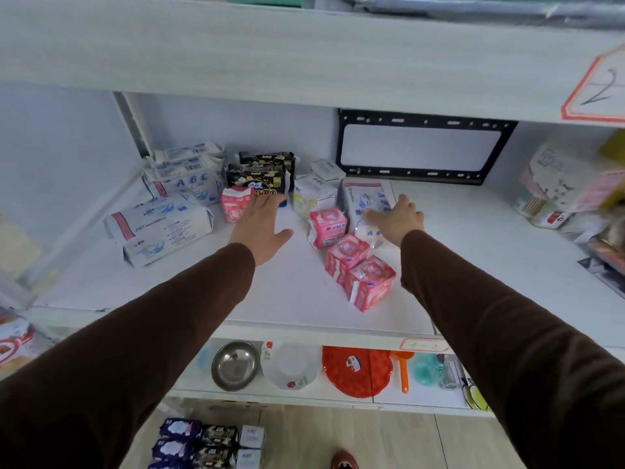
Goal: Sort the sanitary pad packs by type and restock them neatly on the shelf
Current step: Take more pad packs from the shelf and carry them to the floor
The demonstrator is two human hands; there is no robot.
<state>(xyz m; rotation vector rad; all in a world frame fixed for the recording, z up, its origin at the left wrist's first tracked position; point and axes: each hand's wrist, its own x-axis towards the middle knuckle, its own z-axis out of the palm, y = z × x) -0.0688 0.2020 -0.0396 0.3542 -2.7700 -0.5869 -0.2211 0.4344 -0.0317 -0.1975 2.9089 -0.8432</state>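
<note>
A person is reaching both hands into the white shelf (304, 299), the left hand (262, 228) hovering flat and empty by the black packs (258, 179), the right hand (399, 220) resting spread-fingered on a white pack (363, 198), while pink packs (351, 262) are lying scattered, sorting barely started.
</note>
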